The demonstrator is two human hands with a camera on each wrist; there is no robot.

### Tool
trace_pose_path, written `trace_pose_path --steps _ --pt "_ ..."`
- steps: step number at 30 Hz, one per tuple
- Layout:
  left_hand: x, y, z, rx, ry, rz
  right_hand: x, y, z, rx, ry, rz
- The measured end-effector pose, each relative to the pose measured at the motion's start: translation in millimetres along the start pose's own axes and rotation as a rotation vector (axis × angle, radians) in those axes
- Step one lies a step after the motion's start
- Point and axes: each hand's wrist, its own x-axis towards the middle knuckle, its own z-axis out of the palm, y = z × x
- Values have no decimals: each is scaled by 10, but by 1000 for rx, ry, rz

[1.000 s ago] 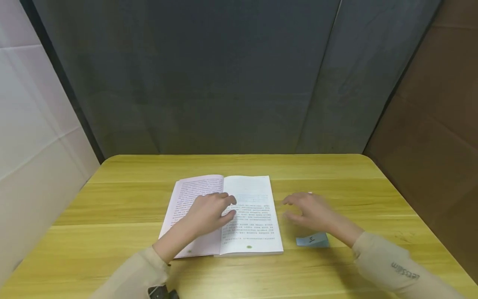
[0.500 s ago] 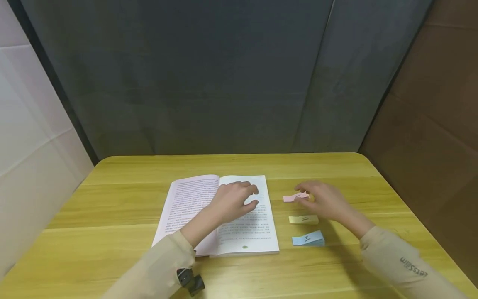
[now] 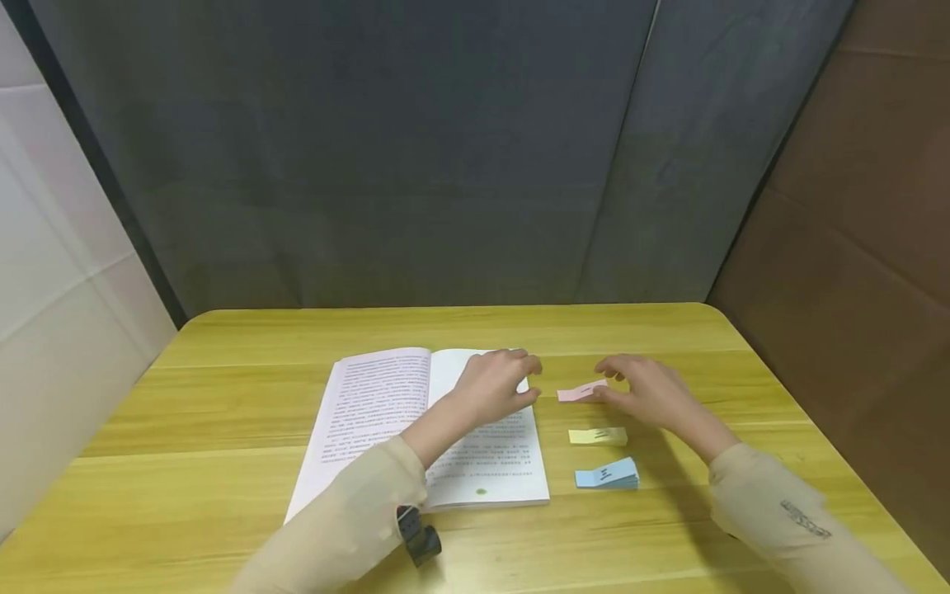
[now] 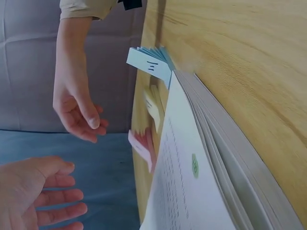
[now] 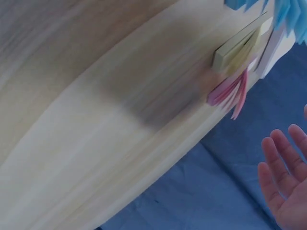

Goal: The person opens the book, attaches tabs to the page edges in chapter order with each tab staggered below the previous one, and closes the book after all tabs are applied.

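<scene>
My left hand (image 3: 493, 386) hovers over the right page of an open book (image 3: 482, 474), fingers relaxed and holding nothing. Farther right, my right hand (image 3: 649, 394) is beside a pink sticky-note pad (image 3: 577, 392). The left wrist view shows a gap between that right hand (image 4: 76, 103) and the pink pad (image 4: 141, 146), and its fingers are loosely bent around nothing. A yellow sticky-note pad (image 3: 597, 436) and a blue sticky-note pad (image 3: 607, 474) lie nearer the front, each with dark marks on top. Their leaves fan upward in the right wrist view.
The wooden table (image 3: 223, 396) carries the book and the pads in a column to its right. Dark cloth (image 3: 416, 165) hangs behind the far edge, with a white sheet (image 3: 67, 247) on the left and a brown one (image 3: 853, 206) on the right.
My left hand has moved right across the book toward the pads. My right hand has shifted slightly right and back, leaving the pink and yellow pads in sight.
</scene>
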Motion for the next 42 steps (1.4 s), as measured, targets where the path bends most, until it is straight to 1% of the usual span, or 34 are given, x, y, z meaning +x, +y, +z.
trace_pose_path --steps 6,11,16,21,26,33,42 --pt "117 8 130 -6 -42 -16 34 67 56 11 -12 42" --pt "203 15 243 -8 -89 -37 64 121 134 32 -21 55" --pt "287 36 366 5 -156 -66 105 175 222 32 -33 48" --pt "369 81 496 11 -231 -91 126 204 279 3 -48 52" --pt "426 123 589 26 -283 -114 123 217 320 -10 -57 44" --pt "467 107 695 33 -319 -141 143 250 373 -13 -65 36" --pt "520 103 814 59 -304 -139 182 273 438 4 -85 43"
